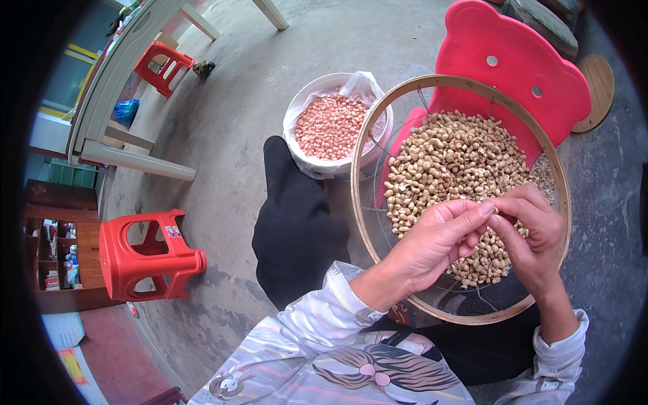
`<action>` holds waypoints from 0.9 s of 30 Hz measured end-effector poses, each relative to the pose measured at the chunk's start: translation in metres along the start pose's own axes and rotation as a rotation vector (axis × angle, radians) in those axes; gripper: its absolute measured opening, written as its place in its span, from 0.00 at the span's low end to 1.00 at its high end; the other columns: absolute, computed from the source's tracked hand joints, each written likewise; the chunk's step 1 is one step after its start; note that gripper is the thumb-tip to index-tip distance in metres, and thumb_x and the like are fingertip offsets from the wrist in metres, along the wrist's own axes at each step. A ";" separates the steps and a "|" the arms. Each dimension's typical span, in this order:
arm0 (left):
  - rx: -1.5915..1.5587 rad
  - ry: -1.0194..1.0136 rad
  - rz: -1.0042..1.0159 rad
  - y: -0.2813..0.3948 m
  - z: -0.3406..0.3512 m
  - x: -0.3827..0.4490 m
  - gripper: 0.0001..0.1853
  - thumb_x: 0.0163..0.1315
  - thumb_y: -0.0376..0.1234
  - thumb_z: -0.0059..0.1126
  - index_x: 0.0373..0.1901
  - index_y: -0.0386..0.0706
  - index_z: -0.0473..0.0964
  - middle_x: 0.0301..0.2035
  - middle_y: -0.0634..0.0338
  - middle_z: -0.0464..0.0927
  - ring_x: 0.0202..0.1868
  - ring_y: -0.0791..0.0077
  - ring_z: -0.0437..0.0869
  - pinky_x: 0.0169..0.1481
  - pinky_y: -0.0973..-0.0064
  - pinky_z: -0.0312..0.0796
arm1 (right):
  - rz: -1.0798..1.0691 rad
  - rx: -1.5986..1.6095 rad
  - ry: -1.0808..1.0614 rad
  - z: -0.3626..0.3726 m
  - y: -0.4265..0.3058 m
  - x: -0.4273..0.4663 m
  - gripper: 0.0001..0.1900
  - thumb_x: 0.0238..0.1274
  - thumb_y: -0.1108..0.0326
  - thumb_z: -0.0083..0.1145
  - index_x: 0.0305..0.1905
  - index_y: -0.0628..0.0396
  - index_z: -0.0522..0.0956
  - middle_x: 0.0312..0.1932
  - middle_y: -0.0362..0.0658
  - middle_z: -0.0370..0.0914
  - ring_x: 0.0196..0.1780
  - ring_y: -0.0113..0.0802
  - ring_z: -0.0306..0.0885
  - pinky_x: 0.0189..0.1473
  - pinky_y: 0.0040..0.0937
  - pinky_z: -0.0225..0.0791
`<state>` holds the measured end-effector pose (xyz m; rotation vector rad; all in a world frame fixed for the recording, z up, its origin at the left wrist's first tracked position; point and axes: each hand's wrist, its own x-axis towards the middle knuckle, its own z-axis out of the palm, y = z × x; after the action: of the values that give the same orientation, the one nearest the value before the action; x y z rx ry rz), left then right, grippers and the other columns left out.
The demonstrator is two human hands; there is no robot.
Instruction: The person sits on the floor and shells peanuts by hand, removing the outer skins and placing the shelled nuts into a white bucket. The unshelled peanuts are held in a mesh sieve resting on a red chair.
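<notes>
My left hand and my right hand meet above a round wood-rimmed mesh sieve. Their fingertips pinch a small peanut between them; the fingers partly hide it. A heap of unshelled peanuts lies in the sieve below my hands. Left of the sieve, a white bucket lined with a plastic bag holds shelled, pink-skinned peanut kernels. Broken shells show through the mesh at the sieve's right side.
A pink plastic chair stands behind and partly under the sieve. One red plastic stool is at the left, another red stool farther back near a pale table. A round wooden board lies at the right. My black-clothed leg is beside the bucket.
</notes>
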<state>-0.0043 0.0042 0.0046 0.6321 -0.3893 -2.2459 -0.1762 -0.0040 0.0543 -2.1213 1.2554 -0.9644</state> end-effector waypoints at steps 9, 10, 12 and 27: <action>0.211 0.029 0.111 0.001 0.001 -0.003 0.13 0.72 0.42 0.55 0.39 0.41 0.78 0.27 0.72 0.72 0.26 0.90 0.68 0.29 0.89 0.59 | -0.016 0.007 -0.010 0.003 0.002 -0.004 0.12 0.50 0.80 0.66 0.42 0.61 0.84 0.32 0.44 0.78 0.35 0.32 0.78 0.34 0.26 0.70; 0.203 0.020 0.108 0.002 0.002 -0.003 0.13 0.72 0.42 0.54 0.39 0.41 0.78 0.27 0.71 0.72 0.26 0.90 0.68 0.29 0.89 0.60 | -0.004 0.046 -0.002 0.003 0.003 -0.004 0.12 0.51 0.80 0.66 0.43 0.61 0.84 0.32 0.44 0.78 0.35 0.32 0.78 0.35 0.26 0.70; 0.225 0.039 0.116 0.002 0.003 -0.003 0.13 0.74 0.41 0.52 0.39 0.41 0.78 0.27 0.71 0.72 0.26 0.90 0.68 0.29 0.89 0.61 | 0.051 0.140 0.014 0.003 0.004 -0.005 0.13 0.52 0.80 0.66 0.44 0.60 0.85 0.32 0.43 0.78 0.36 0.31 0.78 0.36 0.26 0.71; -0.088 0.027 0.068 0.000 0.000 0.001 0.13 0.76 0.40 0.45 0.42 0.41 0.75 0.28 0.67 0.73 0.29 0.84 0.73 0.33 0.85 0.67 | -0.348 -0.218 -0.020 0.000 0.003 0.006 0.19 0.44 0.78 0.68 0.47 0.56 0.84 0.38 0.43 0.80 0.37 0.36 0.77 0.36 0.30 0.70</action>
<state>-0.0051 0.0035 0.0043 0.5941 -0.2928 -2.1750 -0.1759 -0.0105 0.0539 -2.5729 1.0403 -0.9776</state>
